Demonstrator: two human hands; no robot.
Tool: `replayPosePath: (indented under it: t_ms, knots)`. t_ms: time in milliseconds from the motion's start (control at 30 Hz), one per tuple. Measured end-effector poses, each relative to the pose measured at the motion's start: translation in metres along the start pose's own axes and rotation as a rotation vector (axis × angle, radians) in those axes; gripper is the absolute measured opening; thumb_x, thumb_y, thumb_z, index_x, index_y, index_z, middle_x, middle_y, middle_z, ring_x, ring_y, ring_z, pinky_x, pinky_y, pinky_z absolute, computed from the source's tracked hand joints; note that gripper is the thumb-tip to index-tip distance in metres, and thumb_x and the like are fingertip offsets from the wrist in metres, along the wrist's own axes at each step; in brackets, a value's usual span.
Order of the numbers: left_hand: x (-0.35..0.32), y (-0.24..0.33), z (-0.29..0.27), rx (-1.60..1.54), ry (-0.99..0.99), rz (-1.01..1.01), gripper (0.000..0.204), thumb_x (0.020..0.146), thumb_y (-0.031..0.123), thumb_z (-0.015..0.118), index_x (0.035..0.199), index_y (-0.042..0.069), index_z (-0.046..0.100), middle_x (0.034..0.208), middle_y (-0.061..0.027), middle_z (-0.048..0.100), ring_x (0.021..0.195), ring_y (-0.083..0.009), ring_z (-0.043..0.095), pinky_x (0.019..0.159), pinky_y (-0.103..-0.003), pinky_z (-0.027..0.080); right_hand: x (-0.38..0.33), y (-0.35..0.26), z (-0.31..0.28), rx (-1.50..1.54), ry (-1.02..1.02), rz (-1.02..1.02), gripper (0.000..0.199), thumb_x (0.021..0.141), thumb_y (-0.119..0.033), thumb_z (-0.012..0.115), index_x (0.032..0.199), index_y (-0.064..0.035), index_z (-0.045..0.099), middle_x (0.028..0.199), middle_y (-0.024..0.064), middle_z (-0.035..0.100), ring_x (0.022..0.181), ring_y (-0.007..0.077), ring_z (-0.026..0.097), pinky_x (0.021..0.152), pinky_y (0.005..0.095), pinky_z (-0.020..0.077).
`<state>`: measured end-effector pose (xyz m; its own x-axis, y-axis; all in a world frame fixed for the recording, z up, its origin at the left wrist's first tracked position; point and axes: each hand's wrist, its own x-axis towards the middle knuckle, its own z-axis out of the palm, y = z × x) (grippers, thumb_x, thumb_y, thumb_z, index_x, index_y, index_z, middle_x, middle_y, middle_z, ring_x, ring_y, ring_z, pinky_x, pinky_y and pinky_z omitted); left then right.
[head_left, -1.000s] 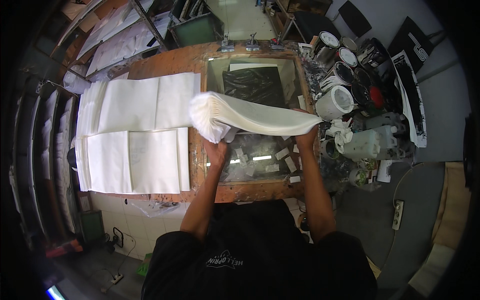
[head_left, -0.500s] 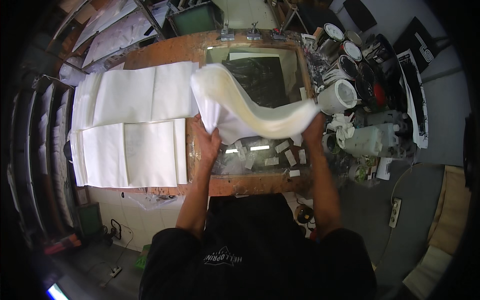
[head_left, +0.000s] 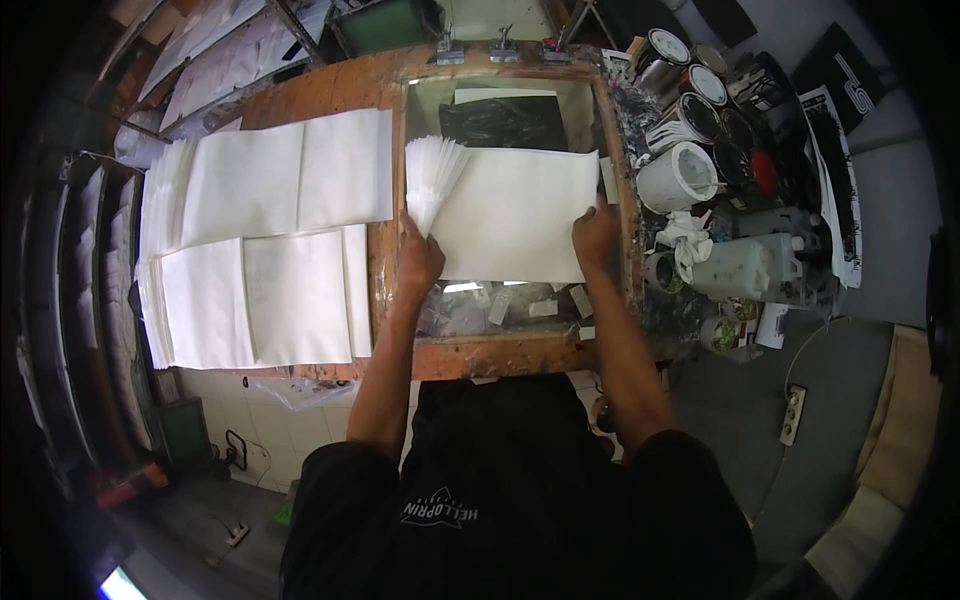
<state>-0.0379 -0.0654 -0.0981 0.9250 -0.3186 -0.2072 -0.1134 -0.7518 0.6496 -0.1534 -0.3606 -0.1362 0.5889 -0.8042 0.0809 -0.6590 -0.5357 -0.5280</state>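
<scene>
My two hands hold a stack of white sheets (head_left: 515, 210) by its sides, over a glass panel (head_left: 470, 320) set in the wooden worktable. At the stack's left side the edges fan out into many thin layers; whether they are paper or cloth I cannot tell. My left hand (head_left: 421, 257) is closed on the near left corner, below the fan. On the right edge, my right hand (head_left: 596, 238) grips the stack, thumb over the top. Behind the stack, a black sheet (head_left: 505, 124) shows on the glass.
Two rows of overlapping white sheets, a far row (head_left: 245, 180) and a near row (head_left: 205, 305), lie left. Metal clamps (head_left: 502, 45) line the far edge. Paint cans (head_left: 697, 118), a white bucket (head_left: 677, 178) and a plastic jug (head_left: 740, 268) crowd the right. Small pale pieces (head_left: 543, 307) dot the glass.
The stack was bent in a raised curve; now it lies flatter, its left edges fanned. My right hand has come left and a little nearer the left hand.
</scene>
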Motion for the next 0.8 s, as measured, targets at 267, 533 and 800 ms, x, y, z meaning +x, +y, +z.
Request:
replayPosePath:
  t_ms: [267, 533, 800]
  knots:
    - [-0.043, 0.03, -0.004, -0.215, 0.569, 0.446, 0.077, 0.089, -0.005, 0.049, 0.157, -0.011, 0.014, 0.152, -0.0386, 0.032, 0.139, -0.0495, 0.038, 0.119, -0.047, 0.027, -0.035, -0.052, -0.081, 1.09, 0.222, 0.014, 0.047, 0.092, 0.002, 0.061, 0.138, 0.0075, 0.054, 0.123, 0.0184, 0.069, 0.106, 0.023, 0.067, 0.094, 0.0344, 0.0509]
    - [-0.022, 0.02, 0.02, -0.607, 0.503, 0.175, 0.046, 0.083, 0.007, 0.068, 0.123, -0.012, 0.055, 0.119, -0.0258, 0.063, 0.113, -0.0357, 0.06, 0.103, -0.043, 0.043, -0.015, -0.035, -0.056, 1.095, 0.06, -0.08, 0.034, 0.084, 0.001, 0.064, 0.118, 0.0056, 0.062, 0.114, 0.0134, 0.069, 0.103, 0.0213, 0.067, 0.092, 0.033, 0.0514]
    - [-0.042, -0.011, 0.027, -0.55, 0.414, 0.206, 0.056, 0.086, 0.004, 0.065, 0.135, -0.012, 0.043, 0.127, -0.0228, 0.056, 0.117, -0.0322, 0.054, 0.105, -0.038, 0.04, -0.043, -0.03, -0.07, 0.885, 0.03, -0.242, 0.035, 0.098, -0.009, 0.058, 0.131, 0.0029, 0.059, 0.121, 0.0175, 0.068, 0.106, 0.0204, 0.067, 0.092, 0.0331, 0.0549]
